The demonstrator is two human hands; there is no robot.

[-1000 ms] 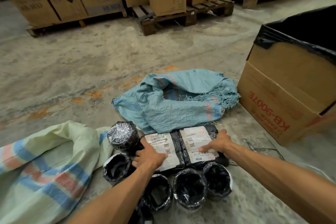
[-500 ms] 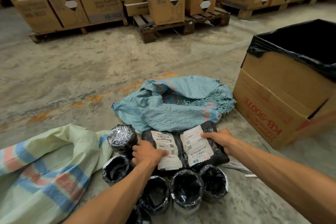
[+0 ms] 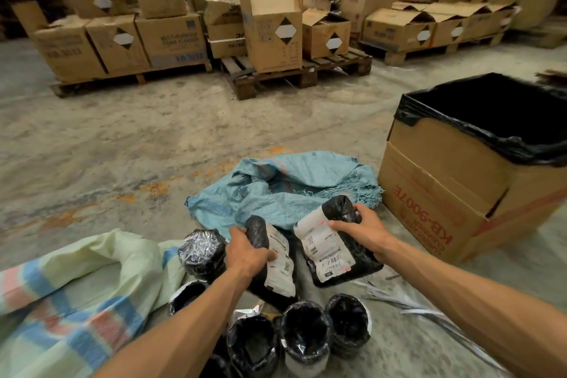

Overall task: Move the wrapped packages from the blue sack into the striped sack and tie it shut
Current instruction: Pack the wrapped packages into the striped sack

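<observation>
On the concrete floor in front of the person, each hand grips one flat black-wrapped package with a white shipping label. Left hand (image 3: pixel 249 252) wraps its fingers round the upper end of the left package (image 3: pixel 273 261), tilted on edge. Right hand (image 3: pixel 360 232) pinches the top right corner of the right package (image 3: pixel 329 244), top end raised, lower end apparently near or on the floor; contact unclear. Blue sack (image 3: pixel 276 193) lies collapsed just beyond both hands, mouth open, looks emptied. Striped sack (image 3: pixel 76 279) lies well to the left of the left hand, mouth towards the pile. Round black-wrapped rolls (image 3: pixel 303 337) stand below the hands, one more, a shiny-topped roll (image 3: pixel 201 250), just left of the left hand. Cardboard box with black liner (image 3: pixel 460 181) sits right of the right hand.

Handling, as a judgement: packages look soft, pliable, light enough for one hand each; the plastic wrap is likely slick, so a corner pinch may slip. Better hold is across the narrow end or mid-body, thumb on the label face. Rolls seem stiffer; grasp round the side.
</observation>
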